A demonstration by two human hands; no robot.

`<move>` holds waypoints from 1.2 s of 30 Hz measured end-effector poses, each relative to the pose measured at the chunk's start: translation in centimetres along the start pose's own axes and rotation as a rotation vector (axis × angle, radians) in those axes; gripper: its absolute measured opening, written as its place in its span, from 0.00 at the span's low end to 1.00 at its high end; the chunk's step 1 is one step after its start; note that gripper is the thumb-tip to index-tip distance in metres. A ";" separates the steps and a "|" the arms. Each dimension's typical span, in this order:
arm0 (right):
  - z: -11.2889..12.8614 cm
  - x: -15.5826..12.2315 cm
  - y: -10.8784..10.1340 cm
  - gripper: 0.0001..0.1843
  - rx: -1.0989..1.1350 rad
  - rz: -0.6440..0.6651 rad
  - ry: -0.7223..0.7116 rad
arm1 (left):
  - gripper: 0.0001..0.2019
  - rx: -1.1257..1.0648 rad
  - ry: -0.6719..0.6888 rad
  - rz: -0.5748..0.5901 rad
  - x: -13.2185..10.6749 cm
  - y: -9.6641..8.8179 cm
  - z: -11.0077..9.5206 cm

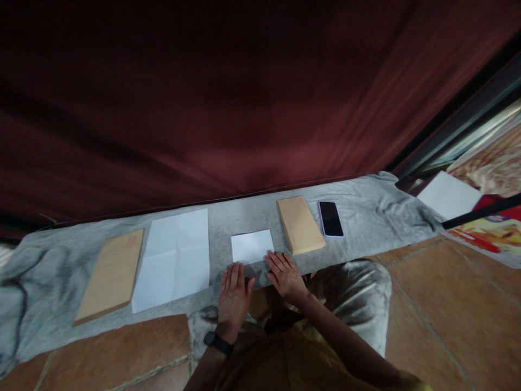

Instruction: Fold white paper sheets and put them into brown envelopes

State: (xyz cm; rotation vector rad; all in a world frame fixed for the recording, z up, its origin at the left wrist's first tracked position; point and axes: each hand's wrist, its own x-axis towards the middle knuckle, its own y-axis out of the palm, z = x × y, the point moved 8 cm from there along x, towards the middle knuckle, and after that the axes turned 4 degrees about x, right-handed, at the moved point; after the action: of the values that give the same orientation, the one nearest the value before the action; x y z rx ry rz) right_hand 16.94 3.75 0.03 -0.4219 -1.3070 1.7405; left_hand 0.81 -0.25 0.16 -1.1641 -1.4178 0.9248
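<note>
On the grey cloth [366, 195], past a brown envelope [109, 274] and a creased white sheet [173, 258] lying unfolded, the left hand [234, 290], fingers together, and the right hand [285, 274], fingers slightly spread, lie flat at the near edge by the already folded small paper [252, 245], with a tan packet [300, 224] and a phone [330, 218] clear to the right.

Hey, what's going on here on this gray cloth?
A person sits at a gray cloth spread over a tiled floor. Both hands lie flat and open: the left hand rests on the cloth just below a small folded white paper, and the right hand has its fingertips at that paper's near right corner. A creased white sheet, a left brown envelope, a right brown envelope and a dark phone lie alongside.
</note>
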 end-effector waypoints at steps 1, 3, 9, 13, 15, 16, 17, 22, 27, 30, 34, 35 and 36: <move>0.0 0.0 0.0 0.28 0.001 0.000 0.000 | 0.27 0.002 -0.006 -0.002 0.2 -0.1 -0.2; -0.1 -0.1 0.0 0.28 0.005 0.002 -0.002 | 0.25 0.000 -0.011 -0.010 0.8 -0.4 -0.7; 0.0 0.1 0.1 0.27 0.002 0.002 0.002 | 0.26 -0.036 0.062 -0.019 4.9 0.0 -2.6; -0.1 0.2 0.1 0.27 -0.014 -0.014 0.018 | 0.30 -0.010 0.025 -0.009 7.0 1.7 -1.7; -0.1 0.1 0.1 0.27 -0.023 -0.022 0.017 | 0.32 -0.004 0.011 -0.005 7.3 2.5 -1.0; 0.0 0.0 0.1 0.27 -0.024 -0.023 0.016 | 0.32 -0.002 0.010 -0.004 7.2 2.9 -0.8; 0.0 0.0 0.0 0.27 -0.022 -0.023 0.018 | 0.33 0.000 0.009 -0.006 7.2 3.1 -0.6; 0.5 2.0 -0.2 0.24 0.041 -0.080 0.057 | 0.33 0.005 0.009 0.002 6.6 3.6 -0.1; 2.0 6.5 0.9 0.25 0.100 -0.066 0.033 | 0.32 -0.007 0.059 0.000 6.3 3.8 -0.1; 1.8 8.1 1.8 0.24 0.066 -0.029 0.046 | 0.32 0.008 0.012 -0.008 6.3 3.9 0.2; 0.6 8.1 2.5 0.24 0.014 -0.020 0.069 | 0.31 0.029 -0.047 -0.021 6.3 3.6 0.5; 0.3 7.9 2.6 0.24 0.003 -0.021 0.074 | 0.31 0.032 -0.058 -0.027 6.2 3.5 0.6; 0.0 7.7 2.6 0.24 -0.009 -0.022 0.080 | 0.31 0.035 -0.070 -0.033 6.2 3.4 0.7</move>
State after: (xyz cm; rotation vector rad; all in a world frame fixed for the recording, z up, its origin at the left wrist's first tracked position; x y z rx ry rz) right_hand 11.53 9.84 -0.51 -0.4761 -1.2586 1.6829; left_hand 0.70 6.59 -1.72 -1.0888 -1.4670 0.9709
